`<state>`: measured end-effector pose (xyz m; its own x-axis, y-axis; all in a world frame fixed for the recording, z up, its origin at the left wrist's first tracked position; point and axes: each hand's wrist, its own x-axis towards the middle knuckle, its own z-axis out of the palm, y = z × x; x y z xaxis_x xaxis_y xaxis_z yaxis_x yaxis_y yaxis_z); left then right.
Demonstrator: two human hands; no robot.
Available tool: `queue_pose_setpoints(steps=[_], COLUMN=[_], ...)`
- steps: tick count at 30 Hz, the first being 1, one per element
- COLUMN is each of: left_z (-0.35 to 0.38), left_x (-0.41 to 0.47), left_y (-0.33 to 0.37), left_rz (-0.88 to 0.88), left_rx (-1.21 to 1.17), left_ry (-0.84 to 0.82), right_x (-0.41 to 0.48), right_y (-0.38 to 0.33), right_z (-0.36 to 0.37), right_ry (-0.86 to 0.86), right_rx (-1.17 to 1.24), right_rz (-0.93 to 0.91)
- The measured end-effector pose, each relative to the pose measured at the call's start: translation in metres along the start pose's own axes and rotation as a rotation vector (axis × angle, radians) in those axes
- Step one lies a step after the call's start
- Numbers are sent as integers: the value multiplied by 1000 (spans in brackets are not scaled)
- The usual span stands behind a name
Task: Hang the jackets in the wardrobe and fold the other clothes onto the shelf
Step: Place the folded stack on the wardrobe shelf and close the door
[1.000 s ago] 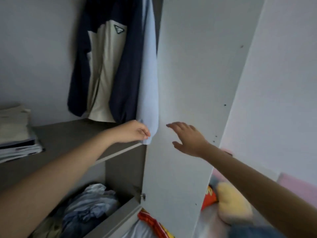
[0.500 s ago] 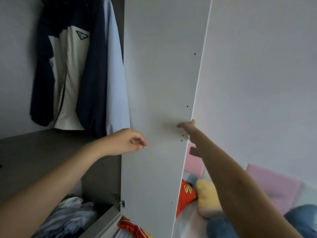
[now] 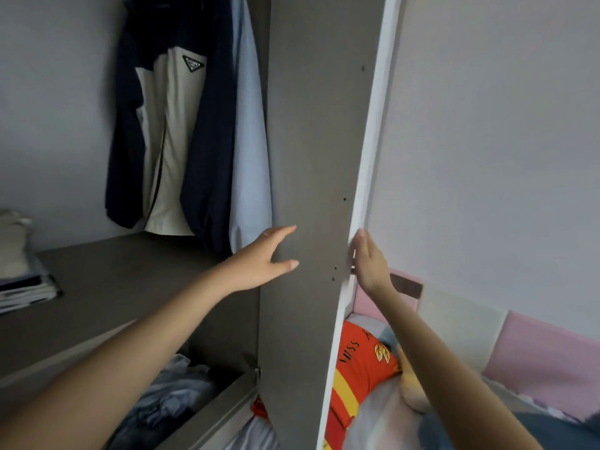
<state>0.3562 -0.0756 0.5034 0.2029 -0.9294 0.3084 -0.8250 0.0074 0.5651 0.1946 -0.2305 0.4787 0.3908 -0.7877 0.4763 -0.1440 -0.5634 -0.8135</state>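
A home bedroom, open wardrobe [image 3: 311, 157] with 2 hanging jackets [image 3: 181, 141], folded clothes [image 3: 19, 274] on a shelf [image 3: 123, 280], bed with pink headboard [image 3: 548, 358] alongside

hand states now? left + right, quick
Left hand: open, fingers straight, at the inner face of the door, holding nothing.
Right hand: open, straight fingers against the door edge.

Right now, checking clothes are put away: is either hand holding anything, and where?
Nothing is gripped. The left hand is open, empty; the right hand touches the wardrobe door at its free edge with straight fingers.
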Motion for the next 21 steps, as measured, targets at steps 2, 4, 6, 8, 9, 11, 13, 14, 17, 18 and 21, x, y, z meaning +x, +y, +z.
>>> queue_pose_setpoints(steps=[2, 4, 6, 8, 9, 11, 13, 14, 17, 18, 21], left_z=[1, 1, 1, 1, 0, -10, -26, -34, -60, -69, -84], left_x=[1, 0, -4, -9, -12, -20, -31, -36, -46, -50, -47], left_y=[6, 14, 19, 13, 5, -17, -41, -52, -84, -95, -113], left_rz=[-20, -27, -20, -27, -37, -73, -118, -144, -205, -240, -312], left_rx=[-80, -173, -245, -226, -205, -212, -232, -235, -261, -267, -301], left_ry=[63, 157, 244, 371, 454, 575, 624, 643, 682, 702, 714], right_x=[-11, -24, -42, -54, -57, -57, -53, -52, -51, -51, -49], right_y=[-2, -9, -16, -25, -30, -45, -60, -66, -83, -89, -101], right_z=[11, 28, 51, 79, 91, 114, 140, 153, 193, 209, 236], right_ry=[-135, -286, -354, -365, -375, -409, -450, -467, -482, -488, -474], right_rx=[28, -14, -102, -143, -148, -138, -118, -113, -117, -111, -114], right_rz=[-37, -93, -158, -222, -246, -273, -291, -297, -296, -300, -293])
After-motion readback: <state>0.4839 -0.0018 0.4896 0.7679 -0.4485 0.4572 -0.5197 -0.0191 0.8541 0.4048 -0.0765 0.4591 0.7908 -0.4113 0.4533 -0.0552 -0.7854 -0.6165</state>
